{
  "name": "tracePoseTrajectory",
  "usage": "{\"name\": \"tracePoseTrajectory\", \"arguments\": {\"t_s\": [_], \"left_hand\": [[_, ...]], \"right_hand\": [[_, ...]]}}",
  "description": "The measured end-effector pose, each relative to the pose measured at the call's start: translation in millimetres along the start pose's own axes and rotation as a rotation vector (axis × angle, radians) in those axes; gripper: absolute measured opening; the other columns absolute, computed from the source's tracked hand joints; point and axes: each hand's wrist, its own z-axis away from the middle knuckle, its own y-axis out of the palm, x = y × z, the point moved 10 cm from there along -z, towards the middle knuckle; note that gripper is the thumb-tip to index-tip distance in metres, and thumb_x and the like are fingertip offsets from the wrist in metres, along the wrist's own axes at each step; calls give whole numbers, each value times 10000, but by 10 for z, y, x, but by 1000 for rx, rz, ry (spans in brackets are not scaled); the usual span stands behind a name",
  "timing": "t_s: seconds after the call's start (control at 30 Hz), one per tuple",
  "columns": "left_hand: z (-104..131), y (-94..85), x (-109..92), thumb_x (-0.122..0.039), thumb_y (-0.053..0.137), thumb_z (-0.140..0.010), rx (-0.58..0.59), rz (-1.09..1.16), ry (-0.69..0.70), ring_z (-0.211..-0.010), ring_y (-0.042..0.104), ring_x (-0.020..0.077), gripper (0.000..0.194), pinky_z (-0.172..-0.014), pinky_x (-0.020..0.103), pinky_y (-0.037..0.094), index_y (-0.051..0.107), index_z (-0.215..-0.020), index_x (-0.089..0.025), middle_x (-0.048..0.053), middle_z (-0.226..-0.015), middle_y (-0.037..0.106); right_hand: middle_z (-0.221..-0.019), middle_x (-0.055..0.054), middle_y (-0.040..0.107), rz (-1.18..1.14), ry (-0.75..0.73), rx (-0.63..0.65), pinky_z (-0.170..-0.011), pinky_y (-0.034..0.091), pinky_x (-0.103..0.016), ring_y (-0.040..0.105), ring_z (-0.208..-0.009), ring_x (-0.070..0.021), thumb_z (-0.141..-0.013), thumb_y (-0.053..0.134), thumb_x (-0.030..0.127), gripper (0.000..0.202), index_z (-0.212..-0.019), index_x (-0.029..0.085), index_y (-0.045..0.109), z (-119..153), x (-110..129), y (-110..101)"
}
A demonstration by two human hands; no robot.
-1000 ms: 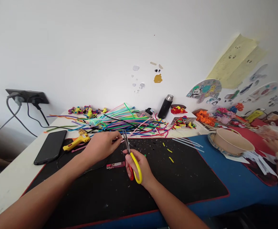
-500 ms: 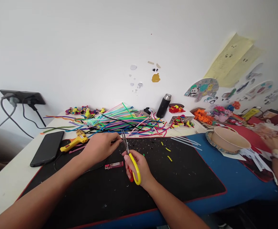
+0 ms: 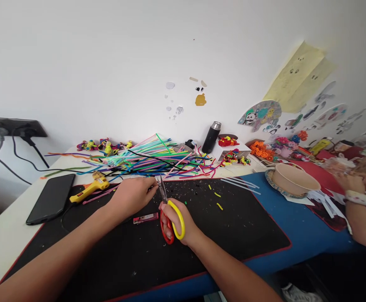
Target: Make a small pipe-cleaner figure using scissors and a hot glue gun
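My right hand (image 3: 183,220) grips a pair of scissors (image 3: 172,218) with one yellow and one red handle loop. Their blades point away from me and stand slightly apart. Just left of the blade tips, my left hand (image 3: 135,195) is closed in a pinch; whatever sits between its fingertips is too small to make out. Beneath both hands lies a black mat (image 3: 201,256) with red edging, dotted with tiny scraps. A pink lighter-like stick (image 3: 145,218) rests on it between my wrists. Short yellow pipe cleaner pieces (image 3: 217,194) lie to the right.
Behind the mat is a heap of coloured pipe cleaners (image 3: 151,157). A yellow glue gun (image 3: 90,187) and a phone (image 3: 51,198) lie at left. A black flask (image 3: 211,137) stands by the wall. Clear glue sticks (image 3: 241,184), a beige bowl (image 3: 296,179) and another person's hands (image 3: 355,184) are at right.
The scissors have turned in my right hand, so the red loop shows more and the blades have spread a little. My view has shifted slightly right.
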Motion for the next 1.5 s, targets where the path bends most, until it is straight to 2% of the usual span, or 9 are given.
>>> {"name": "tracePoseTrajectory", "arguments": {"t_s": [0.27,0.5,0.63,0.8,0.87,1.0,1.07,1.27,1.5], "left_hand": [[-83,80,-19,-355,437,-1012,1,-39,19,-787,769,284,342,-627,319,444,759,-1002,-239,96,-900,826],[-239,134,-81,-368,403,-1039,67,-136,71,-717,756,314,383,-598,335,409,743,-932,-227,131,-818,805],[-321,120,-153,-316,413,-1022,102,-150,110,-728,758,320,363,-619,337,433,749,-926,-219,138,-808,801],[-430,190,-216,-284,429,-1004,139,-173,148,-754,764,332,339,-637,345,459,748,-928,-197,152,-830,803],[-478,231,-220,-272,451,-990,152,-178,147,-762,767,333,314,-646,346,469,749,-926,-197,150,-842,806],[-548,292,-228,-265,468,-987,180,-180,141,-795,772,330,299,-665,341,476,754,-940,-191,152,-865,811],[-565,296,-221,-272,470,-987,187,-174,138,-804,771,328,298,-663,339,470,754,-949,-194,149,-874,813],[-553,212,-1,-368,466,-999,170,-120,73,-811,755,297,315,-636,318,423,754,-972,-243,93,-882,819],[-416,160,547,-377,439,-965,105,3,-29,-743,719,257,327,-628,306,407,743,-994,-261,45,-861,807]], "right_hand": [[-557,107,553,-57,55,-2,-321,344,-185,428,-294,-72,-808,760,562,419,-921,217,550,-44,-83,-20],[-557,107,557,-126,117,16,-323,366,-197,415,-305,-75,-777,731,477,347,-927,216,559,-87,-130,-41],[-563,106,552,-147,187,1,-355,358,-198,423,-328,-77,-743,723,444,342,-945,217,566,-98,-169,-72],[-560,107,544,-201,266,-12,-394,362,-217,415,-348,-85,-683,660,355,308,-943,225,556,-92,-204,-98],[-552,112,530,-211,282,-21,-395,329,-205,397,-348,-76,-672,664,353,314,-934,225,548,-103,-218,-118],[-511,134,474,-235,304,-65,-376,166,-187,304,-334,-49,-638,650,318,319,-918,227,528,-133,-259,-175],[-507,132,477,-243,298,-80,-374,142,-196,301,-332,-50,-635,635,305,319,-928,226,536,-136,-262,-185],[-521,118,521,-227,173,-70,-356,189,-204,345,-314,-54,-708,686,331,290,-960,208,610,-88,-156,-173],[-568,105,538,-152,95,83,-335,224,-198,375,-308,-46,-842,747,469,360,-1013,162,666,0,-42,-120]]}}
